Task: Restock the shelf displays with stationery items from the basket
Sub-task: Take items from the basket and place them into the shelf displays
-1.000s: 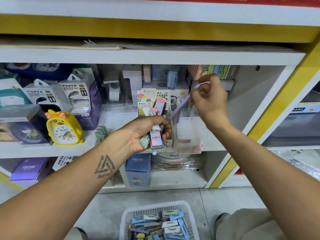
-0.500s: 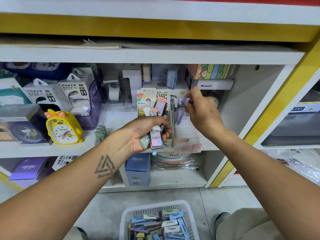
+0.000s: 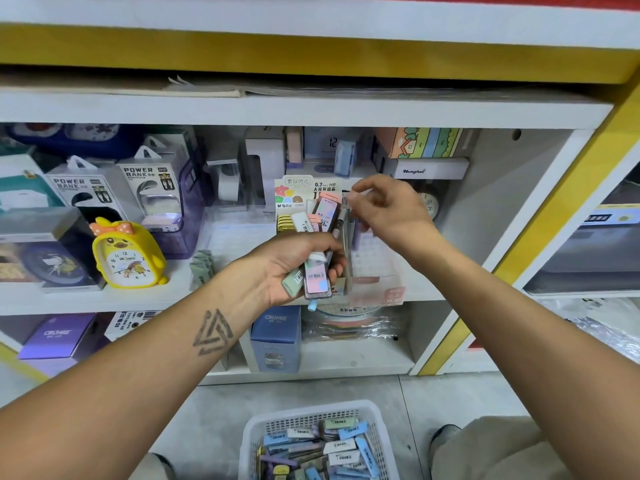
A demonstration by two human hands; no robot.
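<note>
My left hand (image 3: 294, 265) grips a bundle of stationery (image 3: 317, 271) in front of the middle shelf: pastel lead cases, an eraser and a grey pen standing up out of the fist. My right hand (image 3: 391, 211) is just right of it, its thumb and fingertips pinching the top end of a slim pen (image 3: 347, 202) among the upright pens. Whether that pen stands in the clear display box (image 3: 377, 271) or in my left hand's bundle, I cannot tell. Behind the bundle stands a display card (image 3: 304, 190) printed 0.7 HB. The white basket (image 3: 251, 434) on the floor holds several pastel items.
A yellow duck alarm clock (image 3: 128, 258) and power bank boxes (image 3: 152, 188) fill the shelf's left side. Blue and purple CRUHRE boxes (image 3: 277, 337) sit on the lower shelf. A yellow-edged upright (image 3: 540, 237) bounds the bay on the right. My knee (image 3: 491, 448) is beside the basket.
My right hand brought a purple pen down into the display beside the bundle, let it go, and now pinches a pen top near my left hand. The left hand stayed put.
</note>
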